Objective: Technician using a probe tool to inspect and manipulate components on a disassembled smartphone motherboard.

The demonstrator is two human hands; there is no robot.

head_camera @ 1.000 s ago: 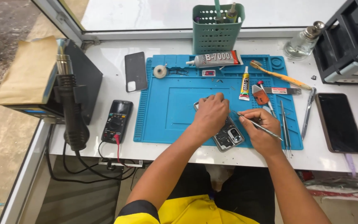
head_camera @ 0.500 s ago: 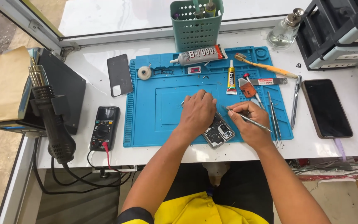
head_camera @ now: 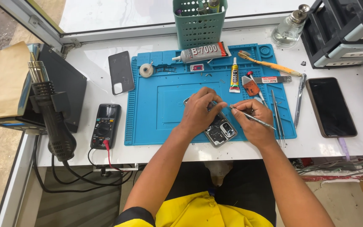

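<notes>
An opened phone (head_camera: 221, 130) with its insides showing lies on the blue work mat (head_camera: 156, 105). My left hand (head_camera: 200, 111) rests over the phone's upper half, fingers curled and pressing on it. My right hand (head_camera: 253, 120) sits just right of the phone and pinches metal tweezers (head_camera: 251, 117), whose tip points left toward my left fingers. Most of the phone's top part is hidden under my left hand.
On the mat lie two glue tubes (head_camera: 202, 53), a tape roll (head_camera: 146, 69), a toothbrush (head_camera: 269, 64) and metal tools (head_camera: 278, 120). A phone back cover (head_camera: 120, 72), multimeter (head_camera: 105, 126), hot air gun (head_camera: 53, 113), green basket (head_camera: 199, 23), glass bottle (head_camera: 288, 29) and dark phone (head_camera: 332, 107) surround it.
The view has shifted, so the bench sits a little differently in frame. Both hands stay at the phone; the tweezers' tip has come closer to my left fingers.
</notes>
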